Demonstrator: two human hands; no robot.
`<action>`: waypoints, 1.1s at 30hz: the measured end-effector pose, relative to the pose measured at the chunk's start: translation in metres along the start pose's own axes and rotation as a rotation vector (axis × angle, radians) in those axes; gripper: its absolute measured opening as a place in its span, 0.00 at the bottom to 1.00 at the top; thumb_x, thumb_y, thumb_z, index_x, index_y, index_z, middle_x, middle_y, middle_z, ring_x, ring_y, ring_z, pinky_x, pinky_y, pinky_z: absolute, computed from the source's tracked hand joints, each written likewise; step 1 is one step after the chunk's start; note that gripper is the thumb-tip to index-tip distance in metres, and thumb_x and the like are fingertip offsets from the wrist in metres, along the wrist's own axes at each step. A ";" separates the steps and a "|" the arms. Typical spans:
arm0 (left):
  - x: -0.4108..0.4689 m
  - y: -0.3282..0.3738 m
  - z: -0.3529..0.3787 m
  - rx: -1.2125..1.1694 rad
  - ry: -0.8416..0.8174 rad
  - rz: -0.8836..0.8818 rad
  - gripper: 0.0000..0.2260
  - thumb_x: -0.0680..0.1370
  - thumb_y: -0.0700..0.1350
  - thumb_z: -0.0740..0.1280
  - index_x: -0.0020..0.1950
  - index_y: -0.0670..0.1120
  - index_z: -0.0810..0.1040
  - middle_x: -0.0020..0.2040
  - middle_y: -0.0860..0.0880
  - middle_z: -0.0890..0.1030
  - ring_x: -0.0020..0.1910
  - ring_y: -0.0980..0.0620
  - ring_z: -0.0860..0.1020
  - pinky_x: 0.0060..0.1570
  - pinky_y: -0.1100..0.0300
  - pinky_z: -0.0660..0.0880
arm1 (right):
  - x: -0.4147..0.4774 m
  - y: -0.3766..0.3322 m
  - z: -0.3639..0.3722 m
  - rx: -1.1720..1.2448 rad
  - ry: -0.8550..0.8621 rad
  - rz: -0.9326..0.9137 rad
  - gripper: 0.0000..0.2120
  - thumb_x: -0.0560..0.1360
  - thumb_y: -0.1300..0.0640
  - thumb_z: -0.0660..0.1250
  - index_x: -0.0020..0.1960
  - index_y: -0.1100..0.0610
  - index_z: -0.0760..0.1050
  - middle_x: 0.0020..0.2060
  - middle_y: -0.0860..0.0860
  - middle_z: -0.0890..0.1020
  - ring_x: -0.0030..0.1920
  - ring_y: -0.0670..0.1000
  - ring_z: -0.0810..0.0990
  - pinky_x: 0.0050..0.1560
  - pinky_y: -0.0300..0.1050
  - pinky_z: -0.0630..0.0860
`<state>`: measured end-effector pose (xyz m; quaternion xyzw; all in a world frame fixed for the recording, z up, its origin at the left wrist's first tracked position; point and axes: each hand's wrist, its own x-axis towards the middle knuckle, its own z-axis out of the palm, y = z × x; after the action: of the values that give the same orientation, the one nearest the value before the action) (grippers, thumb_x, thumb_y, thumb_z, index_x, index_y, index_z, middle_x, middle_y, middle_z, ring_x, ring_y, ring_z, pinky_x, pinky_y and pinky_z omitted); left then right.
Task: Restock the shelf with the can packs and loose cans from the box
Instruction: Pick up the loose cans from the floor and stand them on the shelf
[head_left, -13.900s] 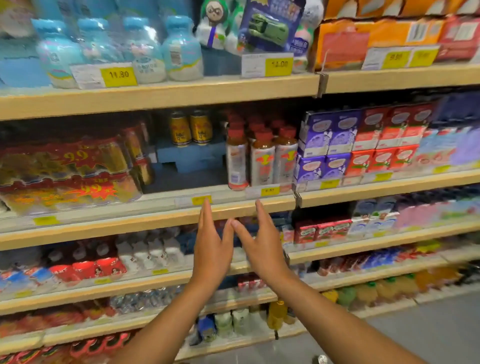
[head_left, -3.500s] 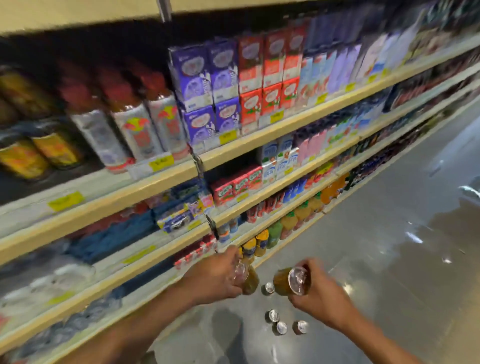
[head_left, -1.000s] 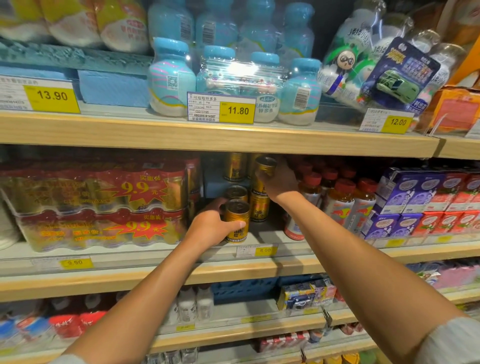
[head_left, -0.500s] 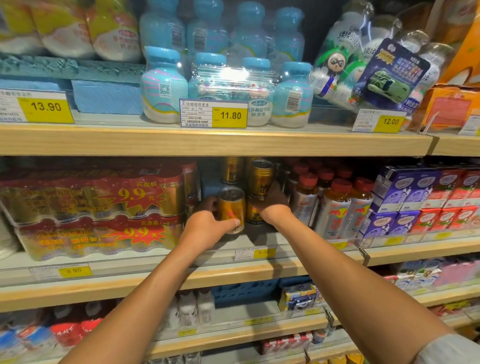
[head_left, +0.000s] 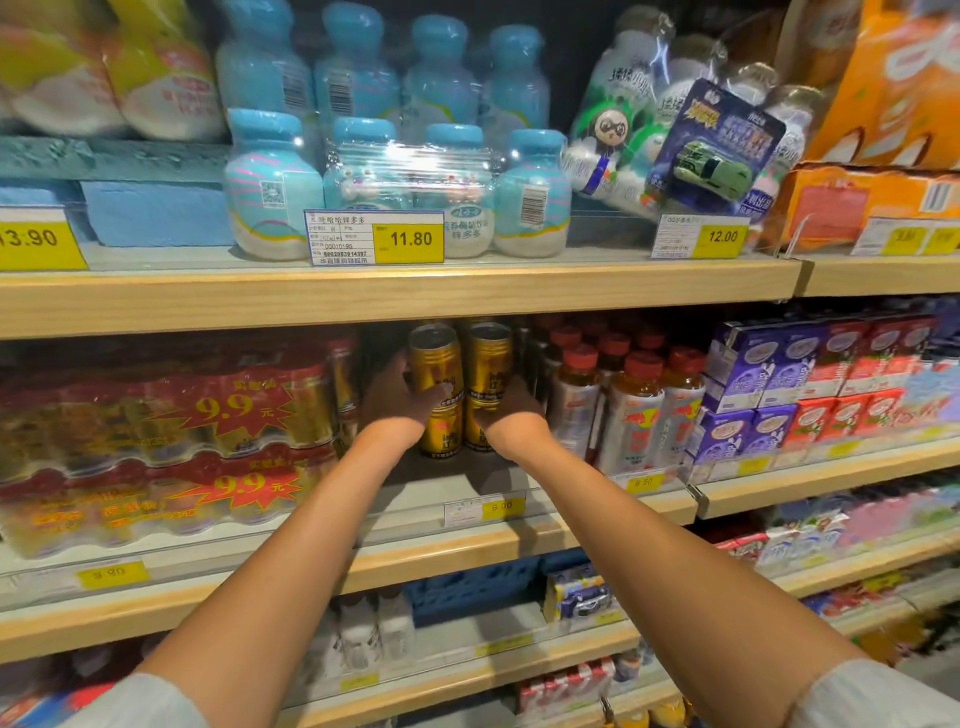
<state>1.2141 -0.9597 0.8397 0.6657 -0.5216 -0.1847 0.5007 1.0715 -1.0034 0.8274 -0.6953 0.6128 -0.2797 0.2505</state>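
In the head view, gold cans stand stacked two high on the middle shelf (head_left: 457, 486), between the wrapped can packs (head_left: 156, 415) and red-capped bottles (head_left: 628, 405). The left hand (head_left: 397, 402) clasps the upper left can (head_left: 435, 358), thumb across its front. The right hand (head_left: 511, 418) lies against the right stack (head_left: 488, 358), and with its fingers hidden I cannot tell its grip

One wide-angle head-worn view faces the pale wooden store shelving (head_left: 395, 296) squarely and close. At centre sit the stacked gold drink cans (head_left: 436, 364); the left forearm (head_left: 311, 530) enters from 7 o'clock, the right forearm (head_left: 623, 519) from 5 o'clock.
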 end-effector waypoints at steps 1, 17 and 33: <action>0.002 -0.001 0.001 0.007 -0.001 0.004 0.25 0.73 0.49 0.75 0.69 0.50 0.72 0.65 0.47 0.77 0.62 0.44 0.77 0.62 0.45 0.74 | -0.001 0.001 0.001 0.009 0.000 0.003 0.34 0.75 0.48 0.70 0.74 0.59 0.61 0.70 0.59 0.72 0.68 0.61 0.73 0.66 0.51 0.71; 0.020 -0.044 0.020 0.055 -0.046 -0.051 0.39 0.68 0.56 0.76 0.75 0.54 0.62 0.69 0.49 0.76 0.65 0.47 0.76 0.64 0.43 0.74 | -0.018 0.007 0.000 0.071 -0.028 0.013 0.30 0.75 0.53 0.72 0.72 0.57 0.65 0.68 0.56 0.74 0.67 0.58 0.74 0.64 0.46 0.70; -0.088 0.021 0.012 0.163 0.023 -0.169 0.31 0.77 0.54 0.70 0.74 0.42 0.65 0.50 0.46 0.79 0.41 0.54 0.74 0.37 0.61 0.69 | -0.068 0.023 -0.019 0.158 -0.131 -0.123 0.18 0.80 0.45 0.63 0.58 0.60 0.70 0.54 0.55 0.77 0.51 0.54 0.78 0.46 0.49 0.75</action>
<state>1.1604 -0.8871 0.8279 0.7477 -0.4713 -0.1757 0.4336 1.0356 -0.9393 0.8199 -0.7264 0.5275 -0.2958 0.3264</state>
